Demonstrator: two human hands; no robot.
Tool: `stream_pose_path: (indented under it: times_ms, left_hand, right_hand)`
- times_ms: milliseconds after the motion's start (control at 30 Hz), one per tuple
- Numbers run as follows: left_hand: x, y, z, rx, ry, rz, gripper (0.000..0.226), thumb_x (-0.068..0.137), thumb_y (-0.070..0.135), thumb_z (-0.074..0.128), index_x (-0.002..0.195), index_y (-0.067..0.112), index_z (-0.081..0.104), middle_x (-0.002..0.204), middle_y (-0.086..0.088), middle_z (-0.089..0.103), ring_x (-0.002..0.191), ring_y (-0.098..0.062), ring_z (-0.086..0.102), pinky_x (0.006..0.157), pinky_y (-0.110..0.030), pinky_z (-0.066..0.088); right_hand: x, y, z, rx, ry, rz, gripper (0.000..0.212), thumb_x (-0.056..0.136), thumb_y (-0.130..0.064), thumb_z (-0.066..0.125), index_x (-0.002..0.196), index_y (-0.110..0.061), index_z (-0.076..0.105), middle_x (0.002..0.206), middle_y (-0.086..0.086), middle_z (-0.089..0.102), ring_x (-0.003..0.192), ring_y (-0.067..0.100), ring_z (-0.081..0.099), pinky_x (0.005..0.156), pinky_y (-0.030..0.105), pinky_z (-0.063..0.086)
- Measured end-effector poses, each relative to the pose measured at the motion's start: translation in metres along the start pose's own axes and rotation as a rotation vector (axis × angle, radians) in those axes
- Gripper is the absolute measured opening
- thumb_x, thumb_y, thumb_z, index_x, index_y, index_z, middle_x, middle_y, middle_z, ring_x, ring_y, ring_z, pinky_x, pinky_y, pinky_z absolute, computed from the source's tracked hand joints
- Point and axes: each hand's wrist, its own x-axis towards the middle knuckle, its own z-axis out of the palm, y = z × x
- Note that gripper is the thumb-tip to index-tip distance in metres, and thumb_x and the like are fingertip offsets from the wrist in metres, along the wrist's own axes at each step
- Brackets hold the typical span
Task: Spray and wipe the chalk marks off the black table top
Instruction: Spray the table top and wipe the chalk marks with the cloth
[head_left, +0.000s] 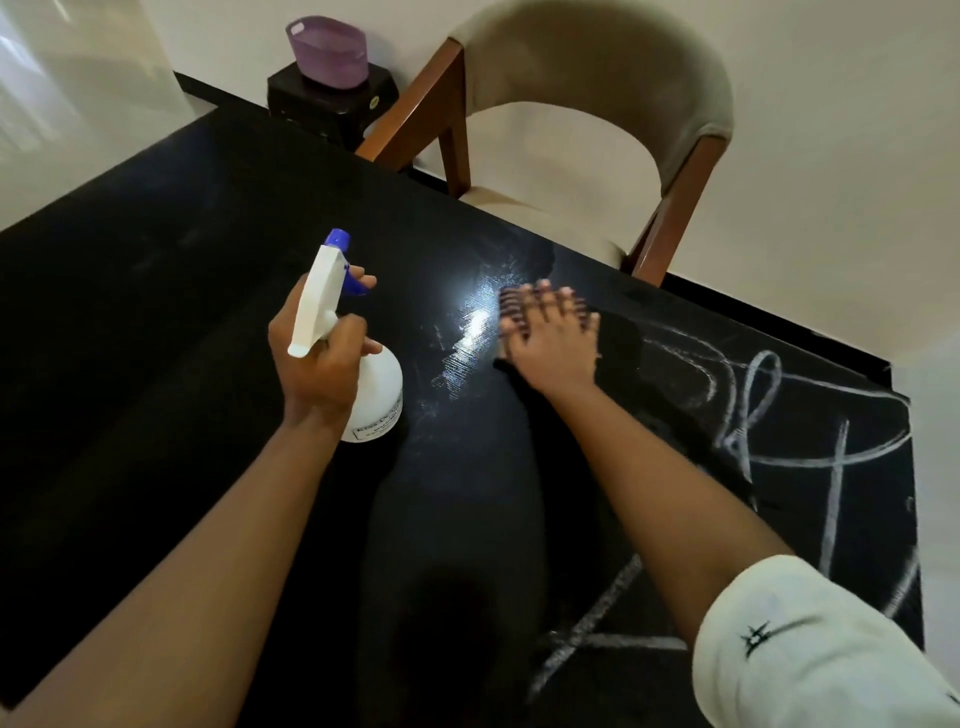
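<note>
My left hand (319, 358) grips the neck of a white spray bottle (371, 389) with a blue nozzle and trigger, one finger on the trigger, held just above the black table top (156, 338). My right hand (550, 338) lies flat with spread fingers, blurred by motion, pressing a dark cloth (615, 343) on the table. A wet, shiny streaked patch (467, 338) lies just left of that hand. White chalk marks (779, 415) cover the right part of the table, with more chalk lines (597, 634) near my right forearm.
A beige chair (587, 145) with a wooden frame stands at the table's far edge. A purple basket (327, 52) sits on a small dark stool (332, 104) by the wall. The table's right edge (911, 493) lies close to the chalk marks.
</note>
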Motion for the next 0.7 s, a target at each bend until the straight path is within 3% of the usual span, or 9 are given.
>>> stream_pose_path:
  times_ms: [100,167,233,333,400,467,633,700]
  left_hand:
    - [0.0,0.003,0.003,-0.024,0.017,0.004,0.042,0.081,0.006,0.051,0.119,0.023,0.05,0.102,-0.011,0.062,0.08,-0.035,0.065,0.058,-0.011,0.051]
    - [0.002,0.006,0.008,-0.057,0.015,-0.006,0.044,0.081,0.002,0.051,0.117,0.026,0.051,0.098,-0.003,0.062,0.085,-0.037,0.065,0.057,-0.01,0.051]
    - [0.006,0.006,0.012,-0.076,0.009,-0.005,0.044,0.081,0.001,0.051,0.116,0.028,0.05,0.098,0.004,0.061,0.089,-0.038,0.064,0.057,-0.011,0.051]
    - [0.009,0.002,0.015,-0.054,-0.001,0.014,0.042,0.082,0.004,0.051,0.118,0.023,0.049,0.101,-0.005,0.062,0.086,-0.033,0.065,0.057,-0.012,0.051]
    - [0.01,0.001,0.015,-0.037,0.005,0.011,0.041,0.081,0.008,0.051,0.12,0.021,0.047,0.103,-0.011,0.06,0.08,-0.025,0.065,0.057,-0.011,0.051]
    - [0.009,0.001,0.015,-0.027,0.01,0.019,0.042,0.082,0.009,0.051,0.122,0.019,0.046,0.102,-0.013,0.06,0.076,-0.02,0.064,0.057,-0.009,0.05]
    - [0.008,0.002,0.015,-0.048,0.003,0.014,0.043,0.081,0.008,0.051,0.119,0.025,0.045,0.101,-0.017,0.061,0.077,-0.022,0.063,0.057,-0.007,0.049]
    - [0.009,0.002,0.015,-0.052,-0.001,0.017,0.042,0.08,0.008,0.051,0.118,0.027,0.046,0.101,-0.016,0.062,0.078,-0.024,0.064,0.057,-0.008,0.05]
  right_hand:
    - [0.011,0.03,-0.007,0.043,0.005,0.366,0.064,0.099,-0.053,0.021,0.154,-0.022,0.012,0.162,0.006,0.005,0.148,0.03,0.001,0.116,0.058,0.002]
    - [0.009,0.015,-0.006,0.023,-0.008,0.407,0.065,0.099,-0.053,0.02,0.155,-0.02,0.01,0.162,0.007,0.002,0.148,0.031,-0.001,0.116,0.057,0.001]
    - [0.01,-0.018,0.001,0.023,0.004,0.19,0.064,0.099,-0.051,0.02,0.154,-0.021,0.01,0.162,0.006,0.001,0.148,0.028,0.0,0.117,0.054,0.0]
    - [0.014,-0.059,0.006,0.03,-0.043,-0.213,0.061,0.098,-0.055,0.019,0.153,-0.03,0.012,0.162,-0.002,0.007,0.149,0.02,0.003,0.117,0.051,0.001]
    - [0.027,-0.051,0.006,0.02,-0.068,-0.273,0.06,0.098,-0.057,0.021,0.153,-0.032,0.014,0.162,-0.004,0.011,0.148,0.019,0.006,0.116,0.05,0.004]
    - [0.043,-0.021,0.001,0.004,-0.023,-0.181,0.059,0.098,-0.054,0.024,0.153,-0.031,0.018,0.161,-0.003,0.015,0.148,0.021,0.011,0.116,0.051,0.008]
    - [0.081,0.066,-0.015,0.034,-0.005,0.352,0.061,0.098,-0.052,0.023,0.153,-0.026,0.019,0.161,0.004,0.013,0.148,0.028,0.008,0.116,0.056,0.006]
    - [0.081,0.05,-0.013,0.035,-0.013,0.378,0.061,0.099,-0.05,0.022,0.153,-0.024,0.016,0.162,0.005,0.009,0.148,0.029,0.004,0.117,0.056,0.003]
